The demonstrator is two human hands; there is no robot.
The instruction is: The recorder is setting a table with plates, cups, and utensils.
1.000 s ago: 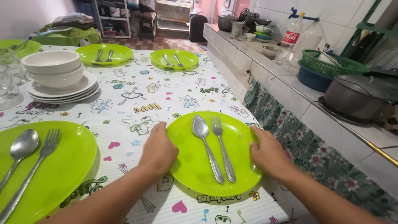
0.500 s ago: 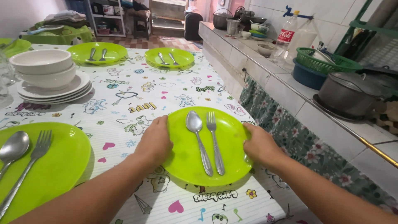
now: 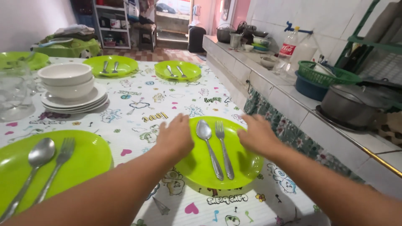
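A lime-green plate carrying a spoon and fork lies on the patterned surface between my hands, left grip and right grip both open above its rim, holding nothing.

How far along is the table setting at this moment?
Done: four green plates each carry a spoon and fork, including the near plate. In hand: the left hand and right hand hover open over its edges. Left: stacked white bowls and plates sit undistributed.
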